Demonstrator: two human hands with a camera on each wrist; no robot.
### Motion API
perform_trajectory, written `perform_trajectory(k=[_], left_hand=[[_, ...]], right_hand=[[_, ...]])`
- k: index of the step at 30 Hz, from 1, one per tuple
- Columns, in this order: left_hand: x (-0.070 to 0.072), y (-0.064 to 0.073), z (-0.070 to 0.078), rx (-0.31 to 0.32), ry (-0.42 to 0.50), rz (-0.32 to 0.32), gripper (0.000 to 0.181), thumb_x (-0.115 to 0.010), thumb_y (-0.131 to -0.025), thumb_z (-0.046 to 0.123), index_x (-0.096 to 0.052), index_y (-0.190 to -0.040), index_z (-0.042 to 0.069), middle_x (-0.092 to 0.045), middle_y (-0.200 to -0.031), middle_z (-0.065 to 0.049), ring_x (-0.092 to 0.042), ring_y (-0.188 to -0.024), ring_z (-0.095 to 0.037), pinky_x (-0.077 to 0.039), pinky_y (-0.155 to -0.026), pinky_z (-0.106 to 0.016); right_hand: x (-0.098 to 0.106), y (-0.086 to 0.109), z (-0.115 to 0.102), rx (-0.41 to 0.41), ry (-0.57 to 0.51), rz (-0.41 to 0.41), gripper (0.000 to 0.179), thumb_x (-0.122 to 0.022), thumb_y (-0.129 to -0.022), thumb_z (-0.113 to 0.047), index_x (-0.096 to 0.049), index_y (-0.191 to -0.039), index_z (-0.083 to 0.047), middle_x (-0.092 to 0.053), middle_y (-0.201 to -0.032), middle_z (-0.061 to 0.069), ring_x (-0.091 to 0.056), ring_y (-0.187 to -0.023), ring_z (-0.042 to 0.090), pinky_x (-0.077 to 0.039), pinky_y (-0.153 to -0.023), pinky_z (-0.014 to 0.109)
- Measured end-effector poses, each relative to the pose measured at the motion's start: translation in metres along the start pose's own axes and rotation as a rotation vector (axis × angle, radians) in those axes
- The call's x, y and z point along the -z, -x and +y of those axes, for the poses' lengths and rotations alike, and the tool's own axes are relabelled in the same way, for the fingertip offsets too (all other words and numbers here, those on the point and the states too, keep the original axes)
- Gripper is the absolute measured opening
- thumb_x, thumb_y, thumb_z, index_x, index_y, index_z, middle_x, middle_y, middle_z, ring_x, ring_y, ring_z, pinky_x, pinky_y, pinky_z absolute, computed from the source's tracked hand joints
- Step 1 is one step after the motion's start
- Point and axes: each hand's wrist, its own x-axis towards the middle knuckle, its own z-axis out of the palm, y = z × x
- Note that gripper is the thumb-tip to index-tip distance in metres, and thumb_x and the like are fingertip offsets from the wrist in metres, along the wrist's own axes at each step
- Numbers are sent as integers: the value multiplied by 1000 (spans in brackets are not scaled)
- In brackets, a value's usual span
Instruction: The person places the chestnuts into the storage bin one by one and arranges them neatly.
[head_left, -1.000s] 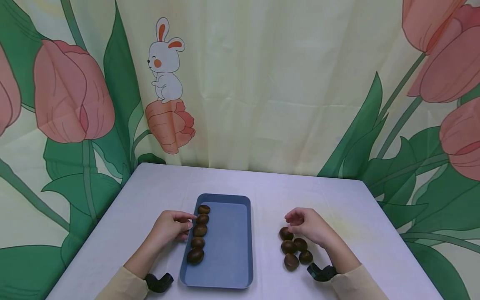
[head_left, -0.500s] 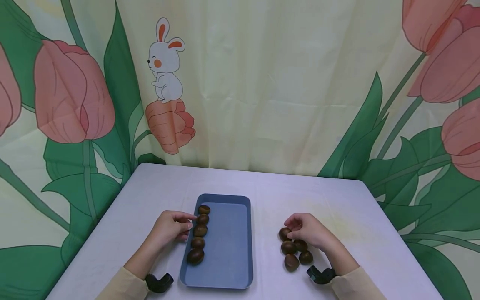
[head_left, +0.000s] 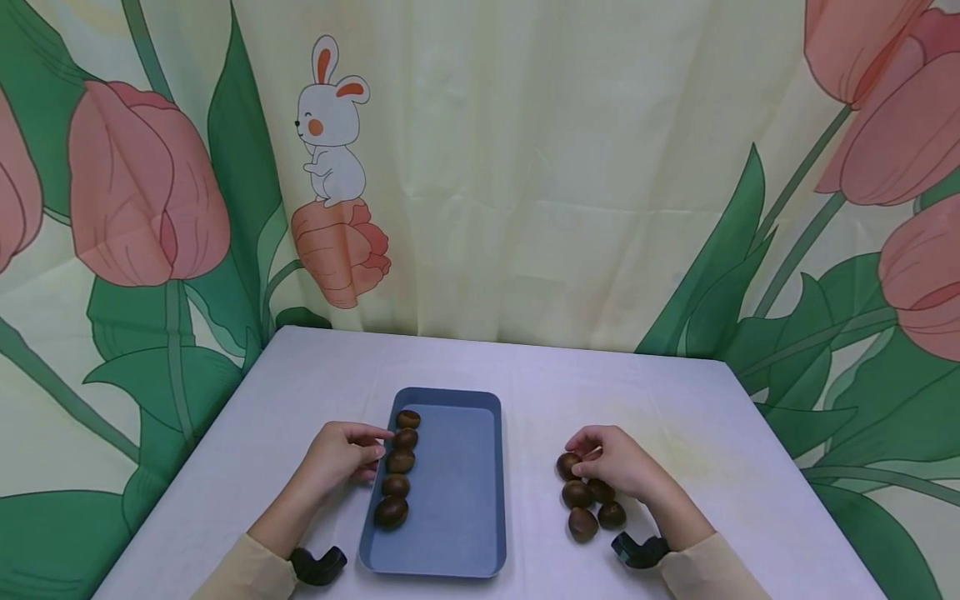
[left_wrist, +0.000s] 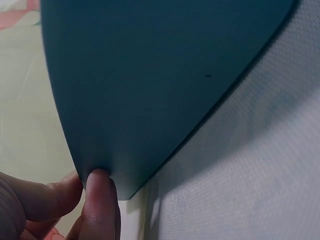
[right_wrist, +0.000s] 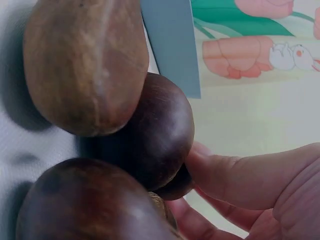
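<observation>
My left hand grips the left rim of a blue-grey rectangular tray; up close, a fingertip presses its outer wall. Inside the tray, several brown chestnuts form a line along the left side. To the right of the tray, my right hand pinches a chestnut at the far end of a small cluster, with thumb and fingers around it. In the right wrist view the thumb is partly behind nearer chestnuts, which hide much of the grip.
Several loose chestnuts lie close together on the white tablecloth, just below the right hand. A black wrist device sits near each sleeve. Behind the table hangs a curtain printed with tulips and a rabbit.
My right hand has come down and slightly left onto the farthest chestnut of the cluster, which has shifted a little left. The left hand and tray have stayed put.
</observation>
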Motion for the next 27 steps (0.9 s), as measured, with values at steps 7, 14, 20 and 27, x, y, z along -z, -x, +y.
perform_trajectory(k=[7,14,20,27], left_hand=[[0,0,0,10,-4,3,24,-73,-96,-3,-82,-117,5,-73,-93,-10,-68,-68,-18,-64,-64,-32],[1,0,0,4,-10,1,24,-74,-96,-2,-82,-118,5,-74,-95,-11,-68,-71,-18,-65,-65,-33],[1,1,0,12,-5,3,24,-75,-96,-2,-83,-117,5,-74,-94,-10,-68,-72,-18,-65,-65,-33],[2,0,-1,-2,2,1,24,-77,-94,-2,-83,-117,5,-73,-94,-10,-67,-73,-17,-65,-63,-32]], right_hand=[[-2,-1,-1,-27,-4,42,24,-81,-89,1,-76,-112,-6,-73,-106,7,-67,-91,19,-58,-79,33],[-2,-4,-2,-44,13,61,24,-82,-90,-3,-76,-113,-8,-74,-106,5,-68,-95,19,-60,-83,35],[-2,-3,-8,-46,-4,52,23,-82,-91,-4,-77,-112,-10,-74,-107,5,-68,-96,20,-59,-82,32],[-3,-2,-21,-5,-25,39,24,-83,-90,-4,-76,-113,-9,-75,-108,7,-70,-96,20,-60,-80,31]])
